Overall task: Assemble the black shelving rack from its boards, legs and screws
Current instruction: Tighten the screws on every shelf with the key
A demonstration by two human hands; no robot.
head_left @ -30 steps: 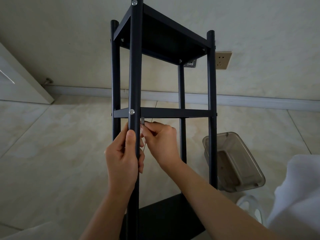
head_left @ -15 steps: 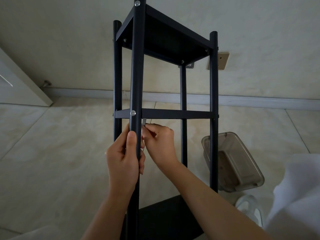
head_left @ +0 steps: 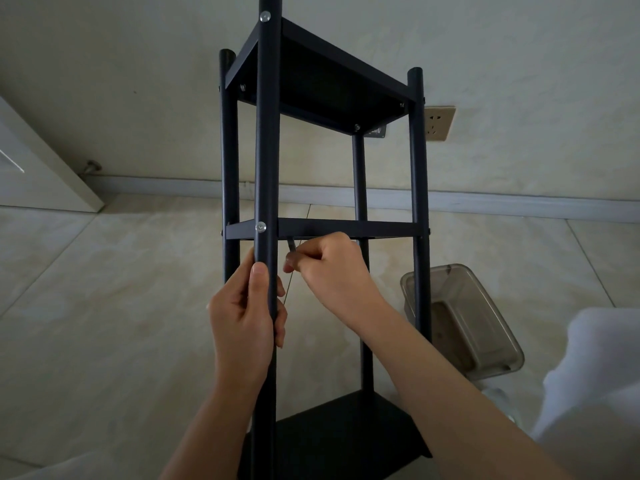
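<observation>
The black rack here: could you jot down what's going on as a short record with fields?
rack: black rack upright on a tiled floor, three boards fitted between four legs
left hand: left hand grips the front leg below the middle board
right hand: right hand pinches a small metal tool just under the middle board
screws: silver screw head on the front leg at the middle board
nearby: clear plastic bin on the floor to the right; wall socket behind

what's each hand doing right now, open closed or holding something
Left hand: closed round the near leg of the rack.
Right hand: closed, pinching a small metal key just under the middle shelf.
</observation>
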